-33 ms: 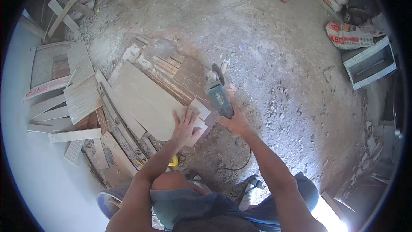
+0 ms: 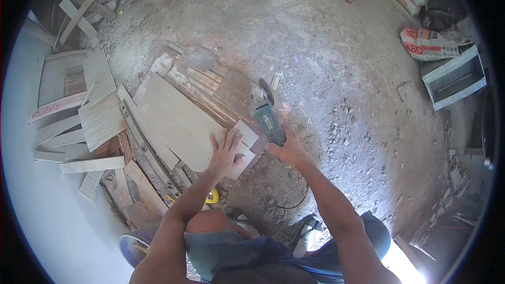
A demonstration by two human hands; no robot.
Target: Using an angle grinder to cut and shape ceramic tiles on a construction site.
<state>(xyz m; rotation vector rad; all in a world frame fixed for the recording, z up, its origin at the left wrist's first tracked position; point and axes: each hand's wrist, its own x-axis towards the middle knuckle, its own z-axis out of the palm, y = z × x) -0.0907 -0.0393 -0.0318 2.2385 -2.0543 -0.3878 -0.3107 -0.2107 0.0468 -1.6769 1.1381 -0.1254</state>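
Note:
My right hand (image 2: 289, 150) is closed round the rear end of a teal angle grinder (image 2: 267, 120). Its dark disc (image 2: 266, 90) points away from me, tilted on edge. My left hand (image 2: 226, 152) lies open, fingers spread, pressing on the near corner of a large pale tile (image 2: 176, 121). Beside those fingers are small cut tile pieces (image 2: 245, 132), partly covered by the hand. Beneath the grinder and these pieces is a brown board (image 2: 233, 94), with several narrow strips (image 2: 202, 81) along it.
A long metal level (image 2: 147, 148) and many tile offcuts (image 2: 102, 121) lie at the left by the wall. A yellow tape measure (image 2: 212, 195) sits near my left knee. The grinder's cord (image 2: 294, 205) curves over the rubble-strewn floor. Bags (image 2: 428, 43) and a box-shaped frame (image 2: 455, 78) stand far right.

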